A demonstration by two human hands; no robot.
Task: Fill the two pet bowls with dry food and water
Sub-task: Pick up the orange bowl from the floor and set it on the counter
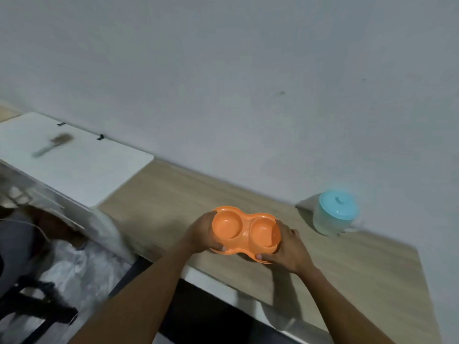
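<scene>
The orange double bowl [244, 229] is low at 6 o'clock, over the front edge of the bench [173, 194], with its 2 wells both empty. The left hand [202, 232] grips its 9 o'clock end and the right hand [289, 247] its 3 o'clock end, fingers [265, 256] curled round the rim. This looks like the placing step, before any filling. Next, the bowl needs setting flat and a hand freeing for the lidded jug [334, 213] at 3 o'clock.

orange double bowl [246, 232], turquoise-lidded jug [334, 212] (wood-grain counter [173, 194]).
</scene>
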